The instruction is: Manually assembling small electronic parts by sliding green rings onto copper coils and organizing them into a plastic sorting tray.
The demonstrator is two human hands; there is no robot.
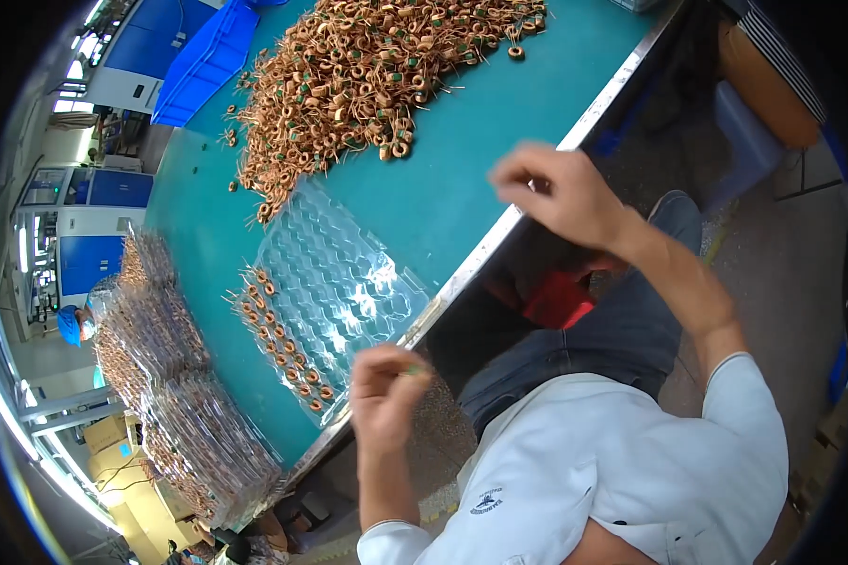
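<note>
My left hand is closed at the table's near edge, beside the lower corner of a clear plastic blister tray. A small greenish bit shows at its fingertips, too small to name. Farther right, my right hand is above the same edge, somewhat blurred, with thumb and fingers curled together. Whatever it may hold is hidden. Copper-wound ring coils sit in rows along the tray's left side; its other pockets show no coils. A large heap of loose coils, some with green parts, lies beyond the tray.
Stacks of filled clear trays stand at the table's left end. A blue plastic bin is at the far left of the green tabletop. Below the edge, something red is near my legs. Another person's arm shows at upper right.
</note>
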